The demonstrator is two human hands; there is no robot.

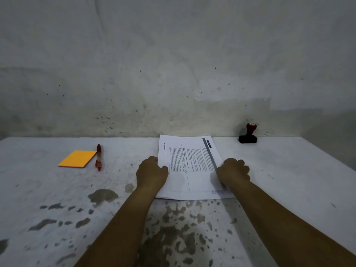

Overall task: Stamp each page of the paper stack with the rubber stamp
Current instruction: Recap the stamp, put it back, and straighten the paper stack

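A white paper stack (190, 166) with printed text lies in the middle of the table, turned sideways. A faint blue stamp mark shows near its lower right corner. My left hand (151, 171) grips the stack's left edge with curled fingers. My right hand (234, 170) grips the stack's right edge the same way. The rubber stamp (248, 134), with a red handle and a black base, stands upright at the back right by the wall, apart from both hands.
An orange sticky-note pad (77, 159) lies at the left with a red pen (99, 157) beside it. The white table (289, 180) has dark worn patches near the front. A stained wall rises right behind the table.
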